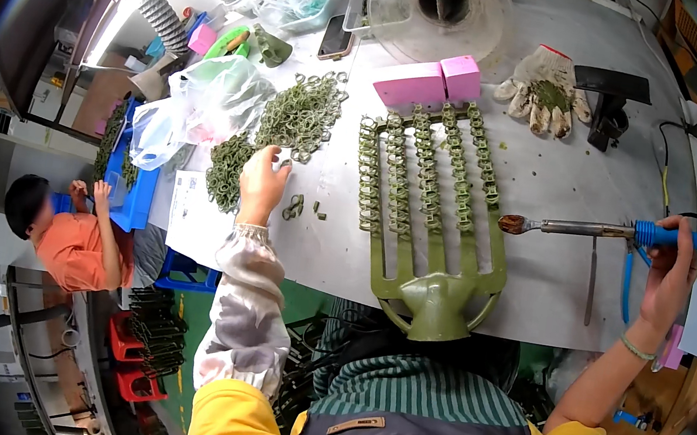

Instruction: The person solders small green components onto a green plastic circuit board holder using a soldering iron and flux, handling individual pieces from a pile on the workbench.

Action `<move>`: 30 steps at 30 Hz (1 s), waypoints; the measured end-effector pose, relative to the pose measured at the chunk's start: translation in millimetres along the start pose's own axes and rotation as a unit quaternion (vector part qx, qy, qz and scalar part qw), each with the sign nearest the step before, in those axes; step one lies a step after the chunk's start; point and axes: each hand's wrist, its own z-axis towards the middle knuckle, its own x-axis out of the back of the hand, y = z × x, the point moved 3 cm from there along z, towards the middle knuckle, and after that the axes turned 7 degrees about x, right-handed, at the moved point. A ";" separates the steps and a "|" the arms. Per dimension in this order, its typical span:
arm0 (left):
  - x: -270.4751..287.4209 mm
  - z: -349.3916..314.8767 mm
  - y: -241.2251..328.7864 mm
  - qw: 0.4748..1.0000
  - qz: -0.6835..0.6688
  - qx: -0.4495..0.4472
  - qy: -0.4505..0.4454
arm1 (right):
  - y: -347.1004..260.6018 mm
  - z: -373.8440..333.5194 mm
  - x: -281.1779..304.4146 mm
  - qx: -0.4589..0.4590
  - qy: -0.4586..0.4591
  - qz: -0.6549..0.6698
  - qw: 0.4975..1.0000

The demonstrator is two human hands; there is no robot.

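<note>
My right hand (672, 269) is wrapped round the blue handle of a soldering iron (580, 228). Its dark, crusted tip points left, close to the rack's right side. At the edge of a heap of small green rings (300, 114) rests my left hand (263, 184), thumb and fingers slightly apart; any ring at the fingertips is too small to make out. A second heap of green pieces (229, 171) lies just left of it. Between my arms lies a green pronged rack (436, 291), its several long bars lined with rings, its far end by pink blocks (410, 83).
A stained glove (548, 92) and a black stand (611, 98) lie at the back right. Behind the blocks sits a clear round container (487, 33). A phone (337, 37) and plastic bags (221, 100) are at the back left. A co-worker in orange (89, 249) sits at far left.
</note>
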 end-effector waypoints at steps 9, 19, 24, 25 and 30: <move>12.2 -14.5 39.6 0.858 -0.481 0.126 -0.129 | -9.5 -3.3 6.5 0.002 0.012 -0.019 1.000; 45.9 -101.0 239.8 0.887 -0.322 -0.277 -0.184 | -15.0 -8.3 -8.2 0.002 -0.003 -0.018 1.000; 32.2 -107.9 272.3 0.871 -0.252 -0.418 -0.057 | -12.4 -10.8 -19.5 -0.006 -0.001 -0.006 1.000; 29.5 -108.2 276.9 0.872 -0.223 -0.431 -0.063 | -9.5 -9.6 -19.4 -0.008 -0.010 0.003 1.000; 17.7 -110.0 287.9 0.868 -0.146 -0.469 -0.077 | 0.3 -7.6 -23.6 -0.021 -0.025 0.015 0.999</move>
